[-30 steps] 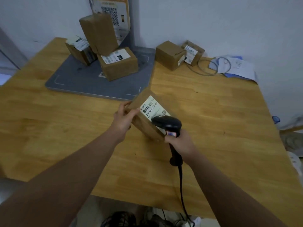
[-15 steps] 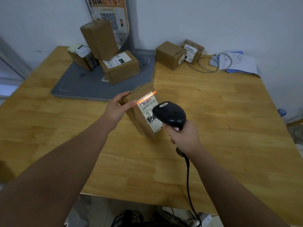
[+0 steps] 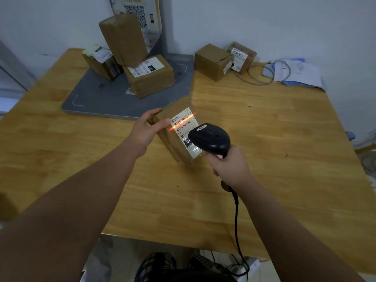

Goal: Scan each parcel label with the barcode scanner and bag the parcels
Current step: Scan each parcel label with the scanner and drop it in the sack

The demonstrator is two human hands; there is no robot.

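The right hand curls round a black corded barcode scanner, hiding its handle. The scanner's head covers the lower white label on a tilted brown cardboard parcel at mid-table. The left hand grips the parcel's upper left edge. A red line crosses the barcode.

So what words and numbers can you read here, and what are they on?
"010-010-L30-551": white label on the held brown cardboard parcel.
"102": white sticker on the brown cardboard box on the grey pad.
Wall poster, other box labels, logo on the black scanner: too blurred to read.
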